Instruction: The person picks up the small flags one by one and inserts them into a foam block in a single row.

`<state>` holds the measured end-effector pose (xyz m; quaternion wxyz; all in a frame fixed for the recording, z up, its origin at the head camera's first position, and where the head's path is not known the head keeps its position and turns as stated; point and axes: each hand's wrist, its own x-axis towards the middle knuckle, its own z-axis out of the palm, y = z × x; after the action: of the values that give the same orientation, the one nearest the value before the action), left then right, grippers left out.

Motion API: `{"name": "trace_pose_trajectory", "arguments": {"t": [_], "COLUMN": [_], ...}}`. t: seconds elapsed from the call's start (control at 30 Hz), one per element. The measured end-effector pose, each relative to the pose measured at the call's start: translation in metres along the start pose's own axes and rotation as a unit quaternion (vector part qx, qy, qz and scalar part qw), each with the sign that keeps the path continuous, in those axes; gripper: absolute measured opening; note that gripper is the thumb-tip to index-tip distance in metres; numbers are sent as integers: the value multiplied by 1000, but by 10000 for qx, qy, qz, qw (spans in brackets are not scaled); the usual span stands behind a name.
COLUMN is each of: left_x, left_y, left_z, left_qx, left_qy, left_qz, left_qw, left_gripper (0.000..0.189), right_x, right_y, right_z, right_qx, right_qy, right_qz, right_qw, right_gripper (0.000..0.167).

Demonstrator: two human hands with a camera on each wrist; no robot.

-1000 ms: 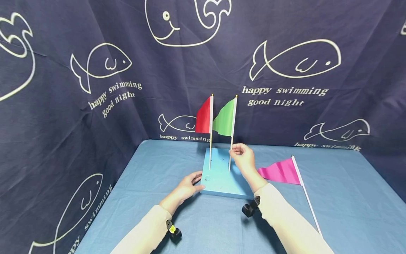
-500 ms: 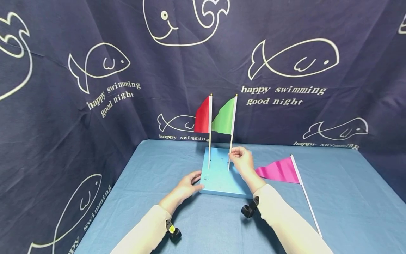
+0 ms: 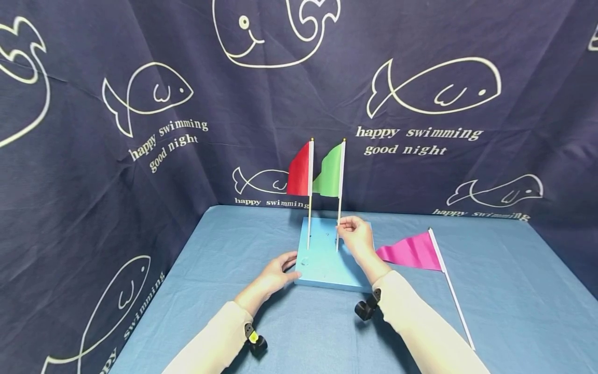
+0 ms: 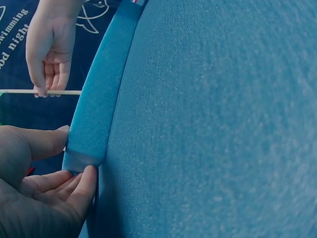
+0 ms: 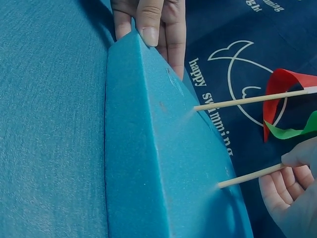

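A flat blue foam block (image 3: 327,270) lies on the table. My left hand (image 3: 274,272) grips its near left corner; in the left wrist view the thumb and fingers (image 4: 84,191) lie on either side of the edge. My right hand (image 3: 357,238) pinches the lower wooden stick of a green flag (image 3: 330,174), thumb against fingers. The stick's foot meets the block's top, as the right wrist view shows. To its left a red flag (image 3: 299,171) stands upright in the block, untouched by either hand.
A pink flag (image 3: 413,252) on a white stick lies on the blue cloth-covered table (image 3: 224,244), right of the block. Behind rises a dark blue curtain (image 3: 280,114) with white fish drawings. Small marks dot the block's top.
The green flag's top has tipped slightly left, so its stick stands more upright. My right hand has slid a little down the stick. The left hand has stayed at the corner.
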<state>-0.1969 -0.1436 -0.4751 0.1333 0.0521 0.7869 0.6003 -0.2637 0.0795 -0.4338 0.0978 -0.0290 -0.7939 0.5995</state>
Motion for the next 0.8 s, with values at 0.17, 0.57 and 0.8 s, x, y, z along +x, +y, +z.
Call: {"name": "trace_pose_trajectory", "arguments": {"t": [0.17,0.57,0.8], "left_x": [0,0,-1], "left_y": [0,0,0], "left_z": [0,0,0], "left_qx": [22,21,27], "left_qy": [2,-11,-3], "left_qz": [1,-16,-19], "left_qw": [10000,10000,10000], "left_gripper": [62,62,62], "right_x": [0,-1,-2], "right_y": [1,3,3], "right_z": [0,-3,-10], "right_qx": [50,100,132], "right_qy": [25,-142,-314], "right_qz": [18,48,207], "right_qw": [10000,9998,9992], "right_gripper": [17,20,25]}}
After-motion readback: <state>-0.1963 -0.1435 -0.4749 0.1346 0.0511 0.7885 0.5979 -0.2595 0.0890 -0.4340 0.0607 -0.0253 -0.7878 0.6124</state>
